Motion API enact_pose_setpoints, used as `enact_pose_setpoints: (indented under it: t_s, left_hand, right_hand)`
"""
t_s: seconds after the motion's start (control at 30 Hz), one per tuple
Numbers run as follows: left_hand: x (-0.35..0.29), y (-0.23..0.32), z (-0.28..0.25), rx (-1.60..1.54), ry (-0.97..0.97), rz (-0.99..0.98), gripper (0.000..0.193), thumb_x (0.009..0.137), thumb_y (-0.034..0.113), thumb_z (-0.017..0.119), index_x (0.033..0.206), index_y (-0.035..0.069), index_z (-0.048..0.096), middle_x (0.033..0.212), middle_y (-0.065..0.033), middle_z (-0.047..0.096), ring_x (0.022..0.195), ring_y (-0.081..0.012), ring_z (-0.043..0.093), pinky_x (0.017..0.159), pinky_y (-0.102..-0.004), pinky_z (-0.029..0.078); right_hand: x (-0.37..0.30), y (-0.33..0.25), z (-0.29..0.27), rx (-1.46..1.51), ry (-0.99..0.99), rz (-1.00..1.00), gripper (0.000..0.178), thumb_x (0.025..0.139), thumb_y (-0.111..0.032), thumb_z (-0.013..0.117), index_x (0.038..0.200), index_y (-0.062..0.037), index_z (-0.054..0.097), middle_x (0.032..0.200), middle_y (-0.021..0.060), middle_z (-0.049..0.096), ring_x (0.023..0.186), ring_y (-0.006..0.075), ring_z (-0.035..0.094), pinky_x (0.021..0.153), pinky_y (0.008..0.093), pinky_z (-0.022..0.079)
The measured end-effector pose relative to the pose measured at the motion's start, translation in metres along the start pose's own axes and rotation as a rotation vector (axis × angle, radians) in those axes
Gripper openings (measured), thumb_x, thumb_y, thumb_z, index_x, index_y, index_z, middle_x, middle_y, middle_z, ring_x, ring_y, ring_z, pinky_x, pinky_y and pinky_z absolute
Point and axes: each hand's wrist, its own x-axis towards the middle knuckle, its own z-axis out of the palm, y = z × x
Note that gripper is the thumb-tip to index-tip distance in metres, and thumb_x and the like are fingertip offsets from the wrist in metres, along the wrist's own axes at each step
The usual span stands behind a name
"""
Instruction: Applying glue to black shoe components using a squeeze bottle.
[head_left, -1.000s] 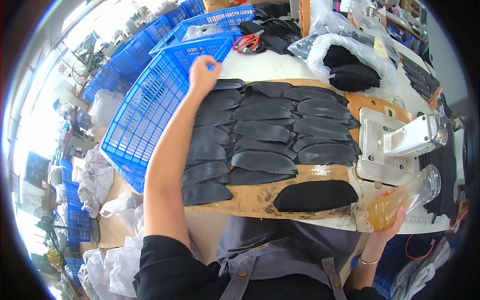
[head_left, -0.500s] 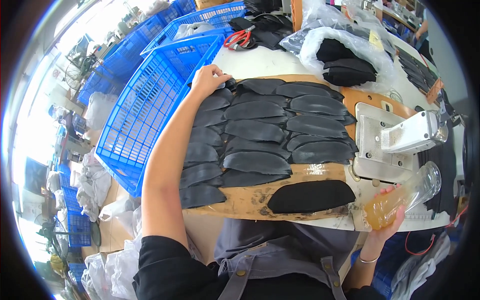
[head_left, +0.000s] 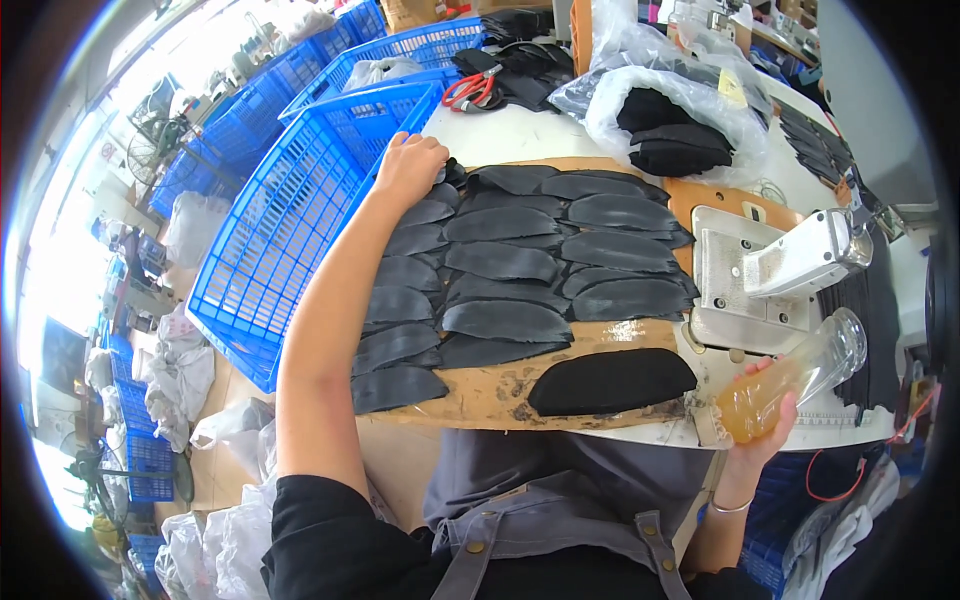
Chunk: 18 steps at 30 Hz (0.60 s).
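Observation:
My right hand point(head_left: 775, 432) is wrapped round a clear plastic bottle point(head_left: 822, 358) with amber liquid point(head_left: 748, 402) in its lower end. The bottle tilts, its pale, frayed-looking tip pointing down-left by the board's near right corner. My left hand point(head_left: 412, 168) reaches to the far left corner, beside the blue basket, its fingers curled down; a small dark thing shows by the fingertips, but what they hold is hidden. Overlapping rows of dark curved pieces point(head_left: 505, 262) cover much of the brown board point(head_left: 480, 396). A single black curved piece point(head_left: 612, 382) lies apart near its front edge.
The blue plastic basket point(head_left: 262, 275) borders the board's left side. Behind the board are red-handled scissors point(head_left: 470, 90) and a clear bag point(head_left: 605, 120) of black pieces point(head_left: 682, 148). A white machine arm point(head_left: 805, 255) stands at the right.
The whole view has shifted slightly. My left hand's fingers have drawn in and curled at the far left corner. My right hand still holds the bottle in much the same tilt.

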Motion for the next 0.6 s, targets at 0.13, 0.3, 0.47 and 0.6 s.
enact_pose_setpoints:
  t_s: [0.13, 0.3, 0.47, 0.6]
  left_hand:
    - [-0.002, 0.002, 0.004, 0.185, 0.057, 0.045, 0.011, 0.079, 0.011, 0.055, 0.085, 0.013, 0.065, 0.088, -0.0032, 0.063, 0.094, -0.0204, 0.059, 0.093, -0.0429, 0.040]
    - [-0.004, 0.004, 0.007, 0.210, 0.126, 0.052, 0.014, 0.080, 0.012, 0.053, 0.086, 0.013, 0.066, 0.087, -0.0040, 0.064, 0.093, -0.0217, 0.059, 0.091, -0.0410, 0.041]
    - [0.001, 0.011, 0.006, -0.220, 0.024, -0.355, 0.015, 0.077, 0.027, 0.064, 0.074, 0.012, 0.065, 0.073, -0.0076, 0.065, 0.078, -0.0270, 0.063, 0.076, -0.0386, 0.044]
    - [-0.004, 0.005, 0.002, -0.189, 0.033, -0.438, 0.028, 0.073, 0.038, 0.069, 0.073, 0.010, 0.065, 0.072, -0.0093, 0.064, 0.075, -0.0276, 0.063, 0.074, -0.0405, 0.045]
  right_hand:
    - [0.000, 0.001, 0.000, -0.013, 0.056, -0.012, 0.050, 0.089, -0.036, 0.046, 0.128, -0.0047, 0.039, 0.111, 0.0124, 0.050, 0.102, 0.0233, 0.052, 0.088, 0.0386, 0.045]
    - [0.002, 0.001, 0.002, -0.021, 0.035, -0.001, 0.048, 0.090, -0.037, 0.047, 0.125, -0.0053, 0.040, 0.111, 0.0104, 0.049, 0.104, 0.0218, 0.051, 0.089, 0.0369, 0.044]
    - [0.001, 0.001, 0.002, -0.001, 0.053, -0.008, 0.046, 0.090, -0.035, 0.046, 0.124, -0.0058, 0.041, 0.112, 0.0113, 0.050, 0.103, 0.0223, 0.052, 0.088, 0.0368, 0.045]
    - [0.001, 0.002, 0.003, 0.019, 0.057, -0.003, 0.044, 0.090, -0.035, 0.045, 0.123, -0.0060, 0.042, 0.112, 0.0123, 0.050, 0.102, 0.0227, 0.053, 0.086, 0.0364, 0.046]
